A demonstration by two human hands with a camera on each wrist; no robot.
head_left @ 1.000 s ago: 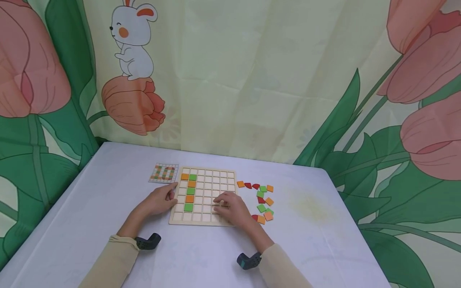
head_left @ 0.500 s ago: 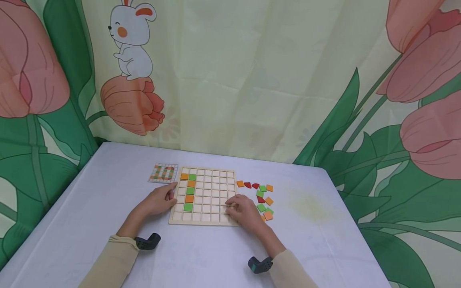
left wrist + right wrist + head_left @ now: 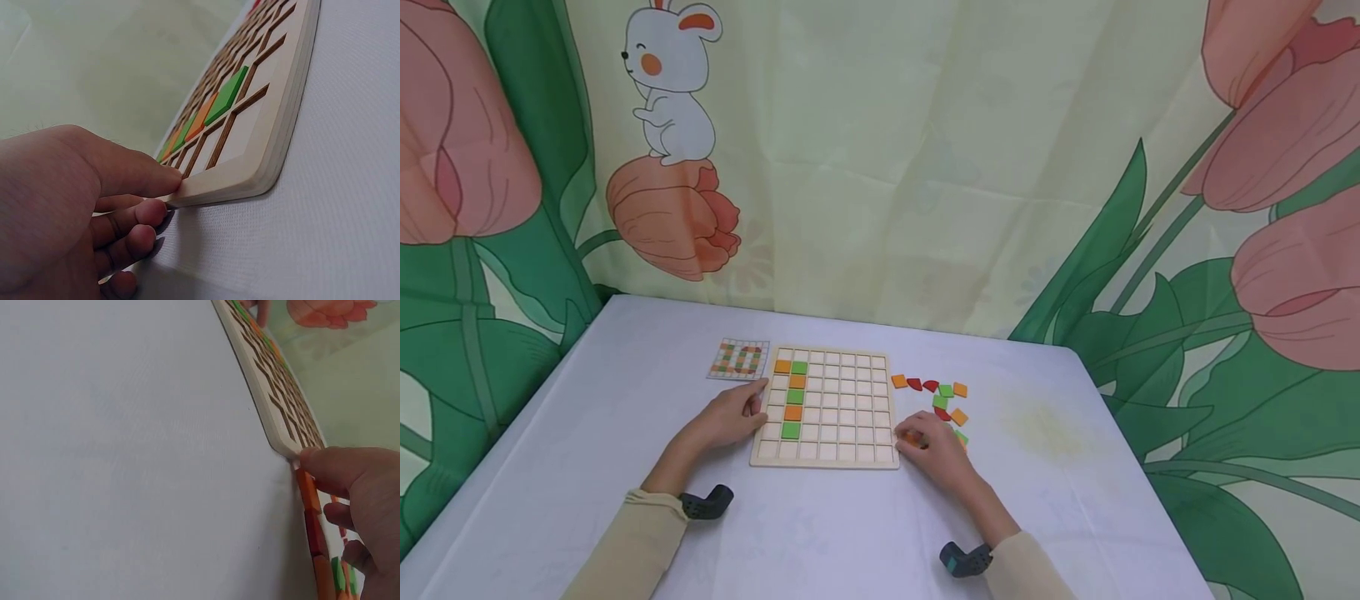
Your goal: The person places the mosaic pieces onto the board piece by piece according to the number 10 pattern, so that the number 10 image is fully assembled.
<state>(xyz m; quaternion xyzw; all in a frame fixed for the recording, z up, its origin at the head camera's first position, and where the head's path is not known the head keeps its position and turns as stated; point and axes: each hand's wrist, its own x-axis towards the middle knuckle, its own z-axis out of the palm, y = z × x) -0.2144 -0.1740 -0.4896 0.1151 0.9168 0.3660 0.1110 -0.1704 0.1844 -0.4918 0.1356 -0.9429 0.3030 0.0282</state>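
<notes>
The right hand (image 3: 937, 450) has withdrawn across the board (image 3: 848, 403) over the last second: earlier it was above the right-hand cells, and now it is just past the board's right edge, at the near end of the loose tiles (image 3: 960, 390). Its fingers are bent and the gap to the thumb is narrow; in the right wrist view the thumb tip is at the board's near right corner, with an orange tile (image 3: 309, 490) directly beneath. Whether that tile is held, touched or merely overlapped cannot be told. The left hand (image 3: 727, 414) is unchanged in position, holding the board by its left edge, thumb on the rim. The board lies flat on the desk (image 3: 820, 533), between the hands. Its six laid tiles (image 3: 795, 397), three orange and three green, show no addition or loss over the interval. The pattern card (image 3: 738, 359) lies beside the far left corner, displaying more coloured squares than the board carries. Assessment: the move adds nothing to the layout, which is judged to be at an early stage; it brings the right hand to the supply while the left steadies the board.
</notes>
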